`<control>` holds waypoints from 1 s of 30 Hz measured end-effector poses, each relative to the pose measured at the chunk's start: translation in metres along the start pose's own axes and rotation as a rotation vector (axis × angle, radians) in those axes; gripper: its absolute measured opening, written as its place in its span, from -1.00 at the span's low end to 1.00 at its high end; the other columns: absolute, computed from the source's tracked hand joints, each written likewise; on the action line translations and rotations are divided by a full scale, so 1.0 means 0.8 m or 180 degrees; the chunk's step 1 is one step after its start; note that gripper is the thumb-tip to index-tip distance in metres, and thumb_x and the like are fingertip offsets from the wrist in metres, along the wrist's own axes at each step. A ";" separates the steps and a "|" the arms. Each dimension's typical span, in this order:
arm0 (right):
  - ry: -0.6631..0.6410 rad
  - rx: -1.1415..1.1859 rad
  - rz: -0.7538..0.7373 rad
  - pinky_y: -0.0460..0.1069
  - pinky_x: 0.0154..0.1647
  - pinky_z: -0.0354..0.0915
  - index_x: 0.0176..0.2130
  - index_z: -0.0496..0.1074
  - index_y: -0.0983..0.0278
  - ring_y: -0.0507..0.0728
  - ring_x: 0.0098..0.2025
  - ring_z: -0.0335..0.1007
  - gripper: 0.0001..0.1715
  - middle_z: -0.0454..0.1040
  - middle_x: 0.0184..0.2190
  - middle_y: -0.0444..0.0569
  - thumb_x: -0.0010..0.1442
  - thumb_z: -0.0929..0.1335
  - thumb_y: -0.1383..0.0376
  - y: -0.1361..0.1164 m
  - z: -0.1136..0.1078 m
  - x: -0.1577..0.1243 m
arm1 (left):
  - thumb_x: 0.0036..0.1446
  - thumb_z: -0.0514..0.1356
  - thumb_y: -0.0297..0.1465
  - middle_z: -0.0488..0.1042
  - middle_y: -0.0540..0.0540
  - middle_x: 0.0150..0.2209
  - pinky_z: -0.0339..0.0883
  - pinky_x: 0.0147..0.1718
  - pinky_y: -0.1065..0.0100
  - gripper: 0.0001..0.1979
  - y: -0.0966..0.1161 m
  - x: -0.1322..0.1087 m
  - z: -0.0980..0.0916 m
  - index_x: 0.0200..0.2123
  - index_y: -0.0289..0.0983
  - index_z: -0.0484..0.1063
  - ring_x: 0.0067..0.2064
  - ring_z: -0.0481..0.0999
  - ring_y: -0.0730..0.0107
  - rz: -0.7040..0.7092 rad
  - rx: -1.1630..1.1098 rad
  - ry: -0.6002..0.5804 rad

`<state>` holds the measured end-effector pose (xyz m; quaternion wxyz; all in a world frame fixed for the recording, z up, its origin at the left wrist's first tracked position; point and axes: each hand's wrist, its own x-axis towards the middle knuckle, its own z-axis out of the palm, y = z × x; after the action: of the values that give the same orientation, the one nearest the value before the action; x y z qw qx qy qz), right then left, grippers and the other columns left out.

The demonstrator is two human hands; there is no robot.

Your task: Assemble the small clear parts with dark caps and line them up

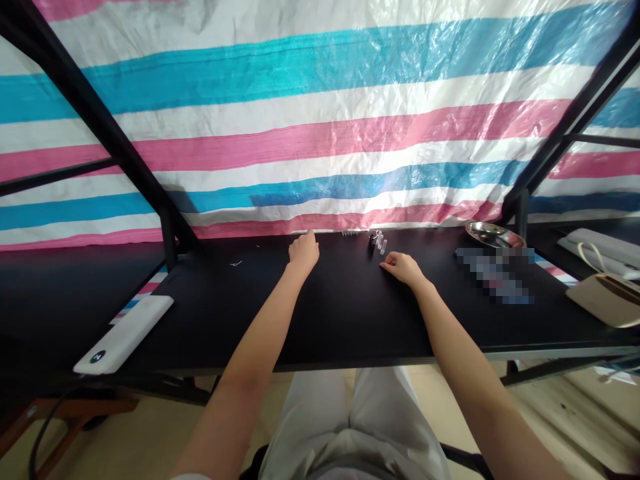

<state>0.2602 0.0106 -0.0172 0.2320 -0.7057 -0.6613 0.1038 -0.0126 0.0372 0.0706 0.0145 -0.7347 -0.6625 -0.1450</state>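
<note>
Left hand point(304, 252): curled into a loose fist, knuckles up, resting at the far edge of the table point(320, 320); nothing seen in it.
Right hand point(403, 267): fingers loosely bent and empty, fingertips on the table, pointing left.
Vials point(381, 243): a small clear cluster, seemingly upright, near the far edge.
Key relation: the vials stand between the hands, just beyond the right fingertips and well apart from the left.
Nearby: a metal dish point(493, 233) further right, a white power bank point(125, 333) at the left.
</note>
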 end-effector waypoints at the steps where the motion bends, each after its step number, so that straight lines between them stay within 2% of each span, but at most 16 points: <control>1: -0.0011 0.0015 0.0013 -0.11 -0.44 0.14 -0.45 0.39 0.23 0.05 -0.39 0.36 -0.83 0.48 -0.43 -0.10 0.01 0.35 0.18 0.000 0.000 0.000 | 0.13 0.06 -0.39 0.44 -0.34 -0.15 0.31 -0.23 0.16 -0.68 0.000 0.004 0.003 -0.04 -0.34 0.27 -0.13 0.46 0.00 0.0009 0.0026 -0.0049; 6: -0.0009 0.0074 0.0044 -0.11 -0.45 0.13 -0.46 0.38 0.23 0.05 -0.39 0.36 -0.82 0.48 -0.44 -0.11 0.00 0.36 0.16 0.003 0.000 0.001 | 0.12 0.07 -0.44 0.45 -0.37 -0.16 0.30 -0.23 0.19 -0.77 0.002 0.015 0.024 -0.15 -0.38 0.35 -0.12 0.46 0.02 -0.0015 0.0026 -0.0270; 9: 0.0042 0.0096 0.0042 -0.11 -0.46 0.13 -0.47 0.38 0.23 0.05 -0.41 0.35 -0.81 0.47 -0.46 -0.11 0.00 0.35 0.15 0.006 0.000 0.001 | 0.10 0.08 -0.46 0.48 -0.33 -0.23 0.30 -0.26 0.24 -0.86 -0.005 0.012 0.035 -0.27 -0.35 0.39 -0.16 0.48 0.09 -0.0068 -0.0366 -0.0127; 12: 0.0061 0.0139 -0.0083 -0.11 -0.47 0.12 -0.50 0.36 0.24 0.04 -0.45 0.33 -0.80 0.45 -0.50 -0.10 0.01 0.35 0.17 -0.002 -0.004 -0.002 | 0.09 0.10 -0.42 0.51 -0.18 -0.39 0.30 -0.35 0.35 -0.91 -0.015 -0.003 0.044 -0.38 -0.30 0.37 -0.35 0.49 0.31 0.0012 -0.1444 0.0092; 14: 0.0139 0.0331 -0.0342 -0.10 -0.47 0.13 -0.52 0.35 0.25 0.03 -0.49 0.30 -0.75 0.42 -0.55 -0.10 0.04 0.33 0.13 -0.020 -0.007 -0.007 | 0.10 0.09 -0.37 0.49 -0.06 -0.48 0.26 -0.50 0.44 -0.90 -0.019 -0.018 0.049 -0.38 -0.29 0.34 -0.55 0.40 0.48 0.0149 -0.2403 0.0106; 17: 0.0475 0.1012 -0.0774 -0.08 -0.43 0.18 -0.45 0.36 0.25 0.03 -0.50 0.29 -0.64 0.41 -0.54 -0.09 0.10 0.27 0.02 -0.068 -0.011 -0.019 | 0.08 0.11 -0.29 0.47 -0.01 -0.51 0.11 -0.69 0.50 -0.82 -0.021 -0.039 0.053 -0.36 -0.30 0.29 -0.72 0.21 0.63 0.0202 -0.3669 0.0153; 19: 0.0365 0.1605 -0.0921 -0.08 -0.42 0.22 -0.35 0.36 0.26 0.03 -0.48 0.32 -0.59 0.44 -0.48 -0.08 0.10 0.26 -0.03 -0.104 -0.010 -0.027 | 0.05 0.14 -0.26 0.46 -0.02 -0.50 0.06 -0.73 0.52 -0.78 -0.020 -0.049 0.053 -0.34 -0.31 0.27 -0.74 0.19 0.67 0.0269 -0.4160 0.0144; 22: -0.0256 0.2250 -0.0961 -0.10 -0.54 0.20 -0.35 0.33 0.27 -0.01 -0.58 0.27 -0.51 0.43 -0.51 -0.10 0.11 0.22 -0.09 -0.144 -0.002 -0.036 | 0.01 0.19 -0.26 0.47 -0.02 -0.45 0.04 -0.75 0.54 -0.74 -0.018 -0.056 0.050 -0.32 -0.30 0.24 -0.74 0.21 0.69 0.0433 -0.4494 0.0061; 24: -0.0358 0.2521 -0.0950 -0.11 -0.60 0.17 -0.38 0.33 0.28 -0.04 -0.63 0.21 -0.48 0.40 -0.54 -0.12 0.11 0.20 -0.12 -0.155 0.007 -0.040 | 0.01 0.19 -0.26 0.48 -0.03 -0.42 0.05 -0.75 0.55 -0.73 -0.017 -0.058 0.047 -0.32 -0.29 0.22 -0.74 0.22 0.71 0.0516 -0.4555 -0.0040; 30: 0.0135 0.2832 -0.0853 -0.12 -0.61 0.10 -0.45 0.28 0.27 -0.05 -0.64 0.09 -0.51 0.21 -0.66 -0.21 0.12 0.21 -0.09 -0.149 0.031 -0.047 | 0.03 0.18 -0.30 0.47 -0.04 -0.37 0.07 -0.76 0.54 -0.77 -0.011 -0.065 0.042 -0.29 -0.30 0.24 -0.74 0.24 0.71 0.0685 -0.4446 -0.0269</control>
<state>0.1398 -0.0195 0.0103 0.5370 -0.4479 -0.6331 0.3320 -0.0193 -0.0050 0.0249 -0.4717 -0.6386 -0.3383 -0.5052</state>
